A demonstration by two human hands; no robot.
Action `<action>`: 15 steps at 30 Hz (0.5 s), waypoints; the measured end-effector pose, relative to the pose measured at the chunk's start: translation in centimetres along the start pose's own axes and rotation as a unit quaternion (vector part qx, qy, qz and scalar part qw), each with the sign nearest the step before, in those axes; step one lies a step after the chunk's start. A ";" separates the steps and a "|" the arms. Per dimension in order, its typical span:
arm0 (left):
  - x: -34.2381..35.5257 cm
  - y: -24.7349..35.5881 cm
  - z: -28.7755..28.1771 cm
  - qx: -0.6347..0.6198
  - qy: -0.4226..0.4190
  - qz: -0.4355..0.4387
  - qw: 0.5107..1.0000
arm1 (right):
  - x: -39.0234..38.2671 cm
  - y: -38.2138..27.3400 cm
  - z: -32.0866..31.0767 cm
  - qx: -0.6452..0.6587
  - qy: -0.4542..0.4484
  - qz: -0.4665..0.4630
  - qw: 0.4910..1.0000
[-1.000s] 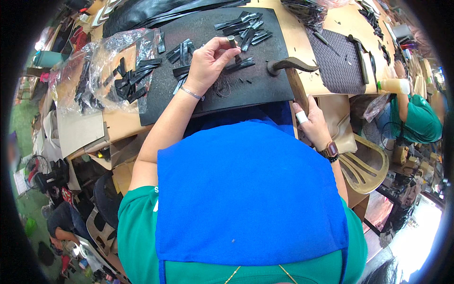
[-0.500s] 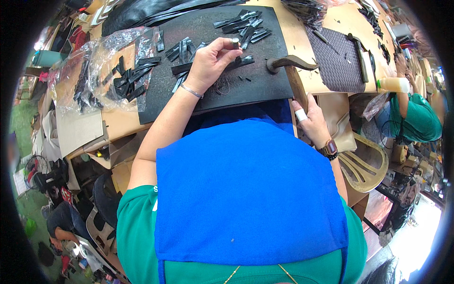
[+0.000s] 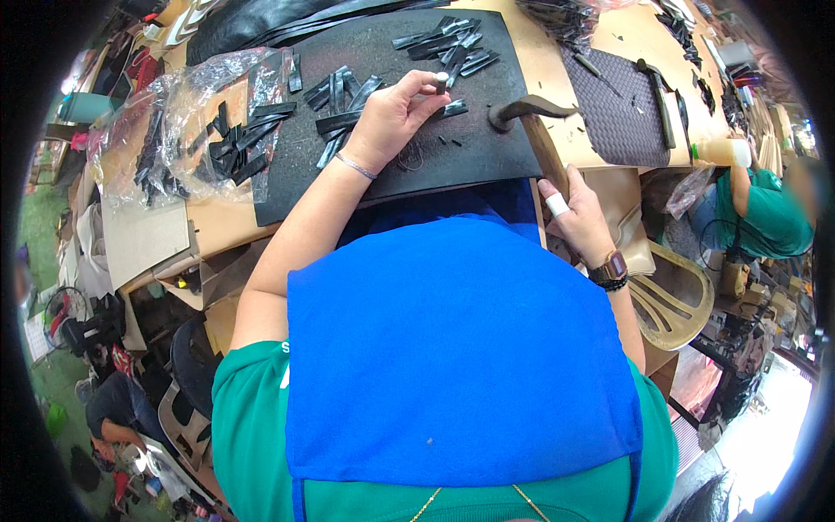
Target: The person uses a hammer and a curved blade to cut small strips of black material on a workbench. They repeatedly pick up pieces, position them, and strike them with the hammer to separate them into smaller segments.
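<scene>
Short dark cylindrical metal tool with pale flat top (image 3: 441,82) held upright over right half of black board (image 3: 487,161), pinched in grip of left hand (image 3: 396,120); lower end hidden. Hammer with curved dark metal head and wooden handle (image 3: 544,150) grasped by handle in grip of right hand (image 3: 581,217), head held right of tool. Flat glossy black strips (image 3: 341,120) scattered across board. Board laid on tan counter (image 3: 546,74); crumpled clear plastic film (image 3: 184,83) spread left, dark textured mat (image 3: 604,130) right.

Tan table (image 3: 543,63) | on it: black mat (image 3: 487,163), clear plastic (image 3: 190,96), quilted pad (image 3: 593,132) | on mat: scattered black strips (image 3: 337,121)
</scene>
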State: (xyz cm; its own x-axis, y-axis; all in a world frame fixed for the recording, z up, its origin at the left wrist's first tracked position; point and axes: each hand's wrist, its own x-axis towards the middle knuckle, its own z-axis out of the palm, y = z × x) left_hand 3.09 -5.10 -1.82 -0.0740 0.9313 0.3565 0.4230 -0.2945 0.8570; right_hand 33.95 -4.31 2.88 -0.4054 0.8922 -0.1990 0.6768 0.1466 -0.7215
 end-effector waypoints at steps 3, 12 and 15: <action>0.1 0.1 0.1 0.020 0.016 -0.003 1.000 | 0.6 -0.7 -1.1 -0.009 -0.003 -0.005 1.000; -0.2 0.0 0.3 0.038 0.029 0.013 0.999 | 2.1 -10.5 -4.1 0.109 0.001 -0.128 0.986; 0.0 -0.6 0.5 0.056 0.023 0.032 0.998 | 2.8 -9.9 -3.3 -0.068 -0.023 -0.173 0.982</action>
State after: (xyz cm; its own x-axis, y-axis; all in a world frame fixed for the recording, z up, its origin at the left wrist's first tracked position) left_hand 3.33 -4.87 -2.50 -0.0843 0.9001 0.4275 0.5255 -0.3244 0.7866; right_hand 28.15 -1.87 11.72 -0.6503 0.7596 0.0108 0.5682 0.4959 -0.6567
